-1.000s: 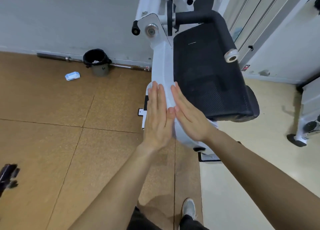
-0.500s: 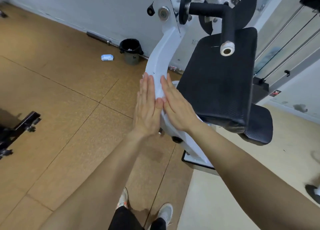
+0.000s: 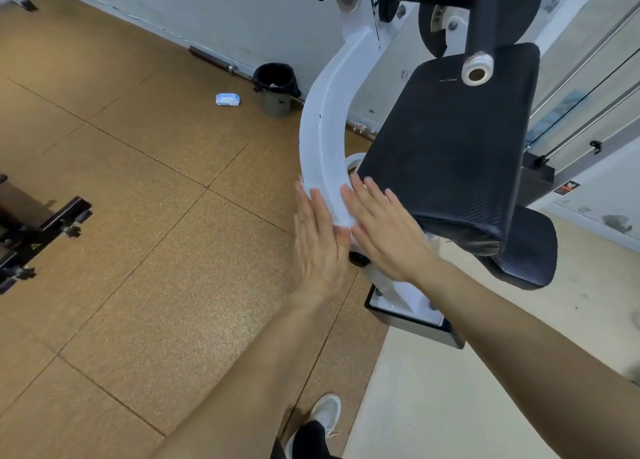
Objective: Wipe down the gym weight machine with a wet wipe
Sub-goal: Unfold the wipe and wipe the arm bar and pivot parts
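Lower now, left hand (image 3: 317, 247) and right hand (image 3: 388, 237) press wet wipe (image 3: 329, 199) flat-fingered on frame arm (image 3: 325, 122); beyond the grip, pad (image 3: 450, 147) likely remains.

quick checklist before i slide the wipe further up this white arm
1. Left hand flat on the wet wipe: ok.
2. Right hand flat against the curved white arm: ok.
3. Wipe lies against the arm: ok.
4. Arm above the hands unobstructed: ok.
5. Wipe wet enough: cannot tell.
6. Wipe pack within reach: not ok, far off beside the bin.
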